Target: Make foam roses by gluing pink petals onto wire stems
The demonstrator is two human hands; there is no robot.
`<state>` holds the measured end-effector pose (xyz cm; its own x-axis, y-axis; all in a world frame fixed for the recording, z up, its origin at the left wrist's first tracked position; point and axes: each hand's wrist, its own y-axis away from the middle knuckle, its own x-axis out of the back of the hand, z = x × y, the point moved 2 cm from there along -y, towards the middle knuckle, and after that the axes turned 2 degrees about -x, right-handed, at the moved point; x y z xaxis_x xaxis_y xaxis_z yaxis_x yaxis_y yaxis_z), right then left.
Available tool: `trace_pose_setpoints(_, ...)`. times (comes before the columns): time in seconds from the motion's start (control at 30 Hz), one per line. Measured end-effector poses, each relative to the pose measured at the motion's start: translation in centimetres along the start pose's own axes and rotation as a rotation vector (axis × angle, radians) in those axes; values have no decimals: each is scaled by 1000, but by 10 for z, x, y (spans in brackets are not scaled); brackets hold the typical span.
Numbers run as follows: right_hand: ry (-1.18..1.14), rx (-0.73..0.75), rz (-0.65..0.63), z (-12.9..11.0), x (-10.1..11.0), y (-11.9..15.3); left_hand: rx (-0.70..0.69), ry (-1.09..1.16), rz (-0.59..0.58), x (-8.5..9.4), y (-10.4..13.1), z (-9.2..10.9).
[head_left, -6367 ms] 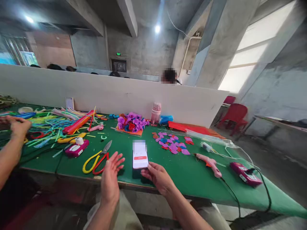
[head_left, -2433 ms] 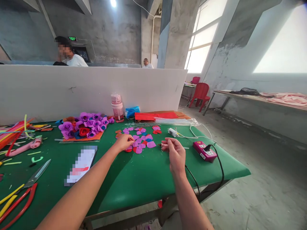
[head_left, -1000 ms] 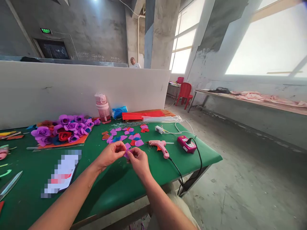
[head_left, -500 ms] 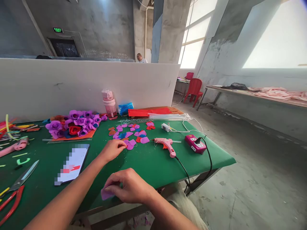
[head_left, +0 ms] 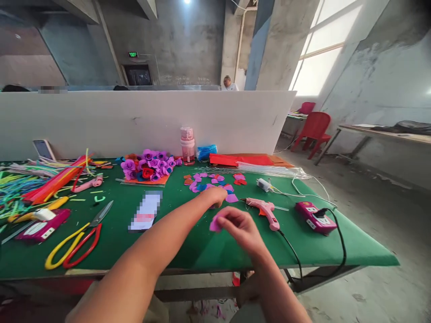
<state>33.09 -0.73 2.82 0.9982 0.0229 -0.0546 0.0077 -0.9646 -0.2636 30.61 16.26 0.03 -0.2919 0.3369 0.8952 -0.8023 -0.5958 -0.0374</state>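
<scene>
My right hand (head_left: 240, 226) pinches a purple petal (head_left: 215, 223) between thumb and fingers, above the near part of the green table. Farther in, my left hand (head_left: 215, 195) reaches down at the near side of the loose petals, its fingers drawn together; what they hold, if anything, is hidden. Purple, red, blue and brown petals (head_left: 231, 198) lie scattered around it. To the right rests a pink glue gun (head_left: 264, 209), nozzle toward the petals. A bunch of mostly purple artificial roses (head_left: 156, 163) lies farther left.
Scissors (head_left: 97, 220) and a phone (head_left: 146, 211) lie on the left; pipe cleaners (head_left: 54, 181) pile beyond. A magenta power block (head_left: 314, 217) with cables sits right. A pink bottle (head_left: 187, 146) stands by the white partition (head_left: 151, 116).
The view has swung left, showing more of the table's left side. My right hand has lifted forward with its petal, closer to my left hand, which has moved in over the petals.
</scene>
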Motion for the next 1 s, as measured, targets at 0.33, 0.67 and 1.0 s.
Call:
trace_pose_setpoints(0.33, -143, 91, 453, 4, 24, -3, 10, 52, 442, 55, 40, 25)
trace_pose_setpoints(0.67, 201, 65, 109, 18, -25, -16, -95, 896, 551, 61, 132, 34)
trace_pose_setpoints(1.0, -9, -132, 85, 46, -48, -33, 46, 941, 552, 48, 162, -4)
